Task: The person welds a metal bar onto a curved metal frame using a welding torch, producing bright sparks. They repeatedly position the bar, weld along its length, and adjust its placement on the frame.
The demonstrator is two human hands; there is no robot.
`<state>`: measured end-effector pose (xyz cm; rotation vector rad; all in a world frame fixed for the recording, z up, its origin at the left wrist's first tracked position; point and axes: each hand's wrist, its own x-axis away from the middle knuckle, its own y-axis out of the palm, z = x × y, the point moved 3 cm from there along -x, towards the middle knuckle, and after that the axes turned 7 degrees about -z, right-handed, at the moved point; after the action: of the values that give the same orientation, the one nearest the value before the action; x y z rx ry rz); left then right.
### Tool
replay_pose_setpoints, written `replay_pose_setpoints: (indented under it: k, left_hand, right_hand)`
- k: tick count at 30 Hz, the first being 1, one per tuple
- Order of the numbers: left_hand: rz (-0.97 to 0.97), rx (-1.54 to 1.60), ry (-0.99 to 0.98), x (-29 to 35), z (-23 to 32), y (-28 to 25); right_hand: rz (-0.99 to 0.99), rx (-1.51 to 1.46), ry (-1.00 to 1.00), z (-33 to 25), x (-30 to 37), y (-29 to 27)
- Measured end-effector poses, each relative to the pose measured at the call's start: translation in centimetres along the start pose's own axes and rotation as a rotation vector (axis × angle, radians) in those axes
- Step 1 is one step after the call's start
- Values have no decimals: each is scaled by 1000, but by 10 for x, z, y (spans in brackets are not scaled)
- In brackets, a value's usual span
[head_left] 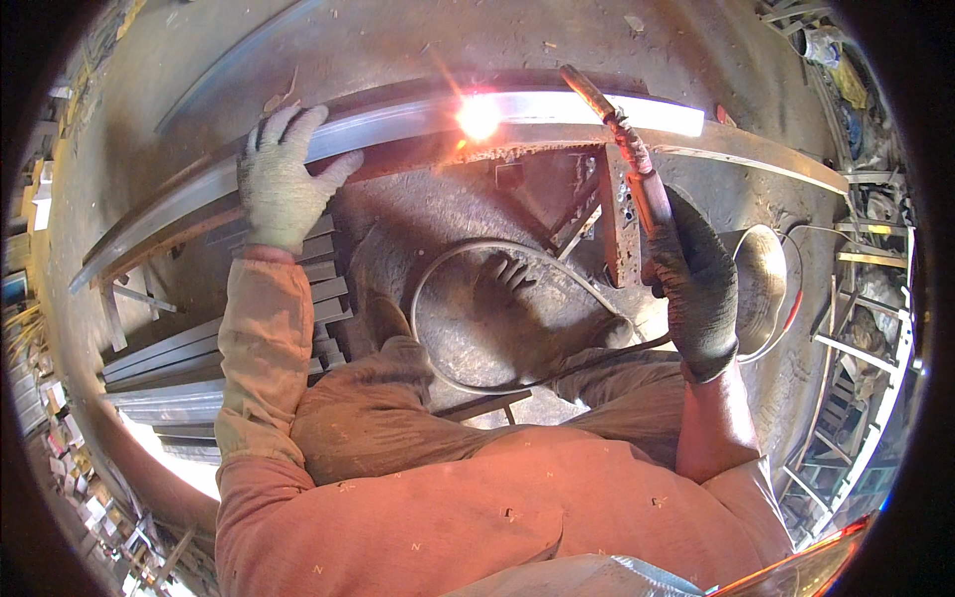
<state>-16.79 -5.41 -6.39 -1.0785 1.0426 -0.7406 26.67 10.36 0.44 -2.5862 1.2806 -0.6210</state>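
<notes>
A long pale metal bar (406,121) lies across the top on a rusty rail (786,164). A bright welding glow (478,117) burns on it near the middle. My left hand (286,177), in a light glove, rests over the bar to the left of the glow, fingers and thumb spread. My right hand (699,284), in a dark glove, is wrapped round the handle of a welding electrode holder (642,177). Its worn jaw end points up and left over the bar. Glare hides any electrode between the holder and the glow.
A cable loop (418,298) lies on the floor between my legs. Stacked metal lengths (169,398) lie at the left, and an upright rusty steel piece (623,229) stands below the rail. A metal rack (875,368) runs along the right, near a round pale container (761,284).
</notes>
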Motion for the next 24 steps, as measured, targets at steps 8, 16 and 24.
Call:
replay_pose_setpoints:
  k: [8,16,24]
  left_hand:
    - [59,125,83,-3,-34,23]
    - [-6,207,130,-11,-19,3]
    - [81,49,263,-32,-26,1]
  right_hand:
    - [7,6,7,4,1,4]
    - [-9,44,-47,-2,0,8]
    - [-38,-10,27,-10,-6,15]
